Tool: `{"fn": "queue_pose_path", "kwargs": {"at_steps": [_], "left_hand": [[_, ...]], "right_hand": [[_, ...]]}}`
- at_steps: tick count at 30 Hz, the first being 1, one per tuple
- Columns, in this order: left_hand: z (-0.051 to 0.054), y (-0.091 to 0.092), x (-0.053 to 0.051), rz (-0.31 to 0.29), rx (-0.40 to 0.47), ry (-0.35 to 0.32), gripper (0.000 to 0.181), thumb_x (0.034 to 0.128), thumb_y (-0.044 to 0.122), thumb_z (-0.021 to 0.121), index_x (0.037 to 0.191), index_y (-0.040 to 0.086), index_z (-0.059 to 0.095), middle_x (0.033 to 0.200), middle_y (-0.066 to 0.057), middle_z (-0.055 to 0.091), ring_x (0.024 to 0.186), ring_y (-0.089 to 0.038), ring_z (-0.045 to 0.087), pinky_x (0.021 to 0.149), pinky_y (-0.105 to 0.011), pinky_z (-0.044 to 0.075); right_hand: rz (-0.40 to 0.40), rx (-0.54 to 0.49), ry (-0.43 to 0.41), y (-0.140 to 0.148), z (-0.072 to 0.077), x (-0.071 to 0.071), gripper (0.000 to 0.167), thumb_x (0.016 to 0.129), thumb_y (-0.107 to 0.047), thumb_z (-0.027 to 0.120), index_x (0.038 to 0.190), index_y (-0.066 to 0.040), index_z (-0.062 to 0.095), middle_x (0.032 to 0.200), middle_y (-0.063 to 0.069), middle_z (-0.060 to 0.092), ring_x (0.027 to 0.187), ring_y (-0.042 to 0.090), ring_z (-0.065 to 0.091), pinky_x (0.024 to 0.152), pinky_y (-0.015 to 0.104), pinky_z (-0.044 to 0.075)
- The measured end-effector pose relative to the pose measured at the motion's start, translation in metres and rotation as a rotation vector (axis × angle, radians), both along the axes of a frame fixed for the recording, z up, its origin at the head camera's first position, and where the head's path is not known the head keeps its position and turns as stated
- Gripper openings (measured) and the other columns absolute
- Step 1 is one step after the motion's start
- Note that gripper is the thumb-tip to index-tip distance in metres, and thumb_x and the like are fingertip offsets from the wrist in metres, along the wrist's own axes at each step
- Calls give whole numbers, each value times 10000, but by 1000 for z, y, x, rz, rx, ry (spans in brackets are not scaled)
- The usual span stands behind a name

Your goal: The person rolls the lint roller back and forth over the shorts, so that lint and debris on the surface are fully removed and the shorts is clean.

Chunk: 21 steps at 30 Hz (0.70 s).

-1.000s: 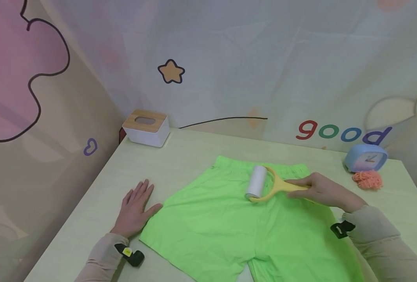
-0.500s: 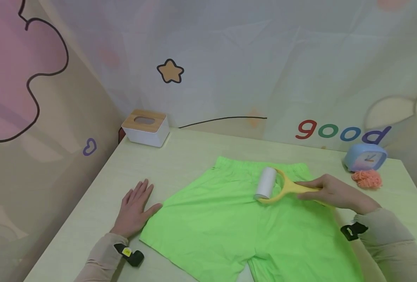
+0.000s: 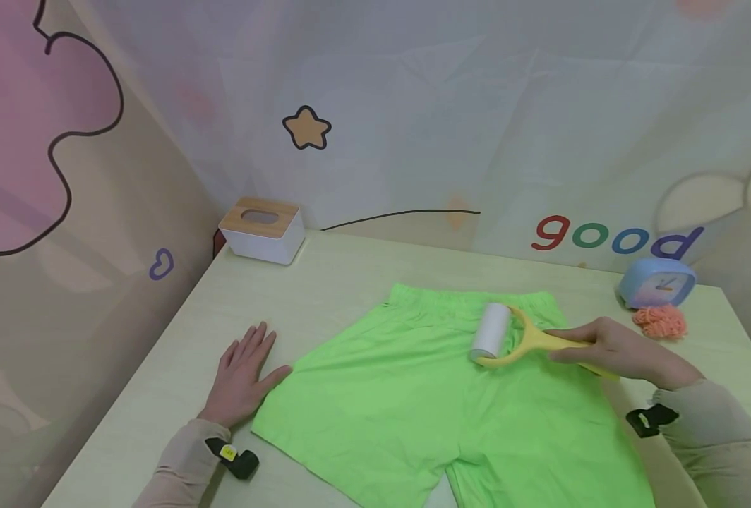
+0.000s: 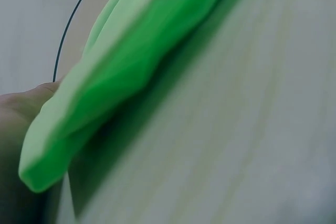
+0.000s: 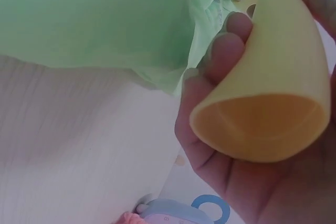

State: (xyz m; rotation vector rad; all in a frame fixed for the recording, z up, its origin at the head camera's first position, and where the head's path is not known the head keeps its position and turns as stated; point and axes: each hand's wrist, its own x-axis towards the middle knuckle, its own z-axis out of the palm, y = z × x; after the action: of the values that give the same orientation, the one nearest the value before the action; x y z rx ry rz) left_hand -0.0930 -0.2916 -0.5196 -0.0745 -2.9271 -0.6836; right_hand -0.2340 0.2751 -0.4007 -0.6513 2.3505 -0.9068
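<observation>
Bright green shorts (image 3: 375, 395) lie spread on the table, waistband toward the wall. My right hand (image 3: 623, 353) grips the yellow handle of a lint roller (image 3: 493, 331), whose white roll rests on the shorts just below the waistband. In the right wrist view, the fingers curl round the hollow end of the handle (image 5: 283, 61). My left hand (image 3: 242, 377) lies flat on the table with fingers spread, its thumb touching the left edge of the shorts. The left wrist view shows the hem (image 4: 105, 87) of a leg, lifted slightly off the tabletop, with part of the hand behind it.
A white tissue box (image 3: 264, 233) with a wooden lid stands at the back left corner of the pale table (image 3: 344, 275). At the back right are a blue clock (image 3: 658, 283) and a coral-coloured fluffy bundle (image 3: 661, 322). A printed cloth wall rises behind.
My right hand has drawn the lint roller to the right across the upper part of the shorts. The left hand has stayed in place.
</observation>
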Motion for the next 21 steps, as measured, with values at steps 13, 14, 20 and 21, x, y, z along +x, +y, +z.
{"fn": "queue_pose_path", "kwargs": {"at_steps": [13, 14, 20, 21], "left_hand": [[-4, -1, 0, -3, -9, 13, 765, 954, 529, 528, 1509, 41, 332, 1593, -162, 205, 1470, -340, 120, 1151, -534, 65], [-4, -1, 0, -3, -8, 13, 765, 953, 527, 531, 1509, 41, 333, 1593, -162, 206, 1470, -340, 121, 1152, -533, 65], [-4, -2, -1, -3, 1, 16, 764, 948, 518, 546, 1509, 44, 336, 1595, -154, 207, 1471, -333, 120, 1155, -522, 55], [-4, -2, -1, -3, 1, 17, 764, 948, 518, 547, 1508, 43, 336, 1594, -154, 207, 1471, -333, 120, 1155, -522, 56]], "right_hand": [[-18, -5, -31, 13, 3, 3, 481, 939, -298, 652, 1341, -44, 581, 507, -91, 344, 400, 34, 301, 357, 230, 346], [-18, -7, -34, 14, 3, 3, 483, 941, -297, 650, 1344, -41, 576, 507, -92, 343, 399, 33, 296, 356, 226, 342], [-9, -18, -31, 19, 3, 5, 492, 949, -283, 640, 1357, -20, 555, 513, -101, 339, 405, 26, 283, 358, 212, 320], [-6, -19, -25, 20, 3, 5, 492, 949, -281, 640, 1355, -16, 555, 514, -102, 341, 406, 25, 282, 358, 211, 317]]}}
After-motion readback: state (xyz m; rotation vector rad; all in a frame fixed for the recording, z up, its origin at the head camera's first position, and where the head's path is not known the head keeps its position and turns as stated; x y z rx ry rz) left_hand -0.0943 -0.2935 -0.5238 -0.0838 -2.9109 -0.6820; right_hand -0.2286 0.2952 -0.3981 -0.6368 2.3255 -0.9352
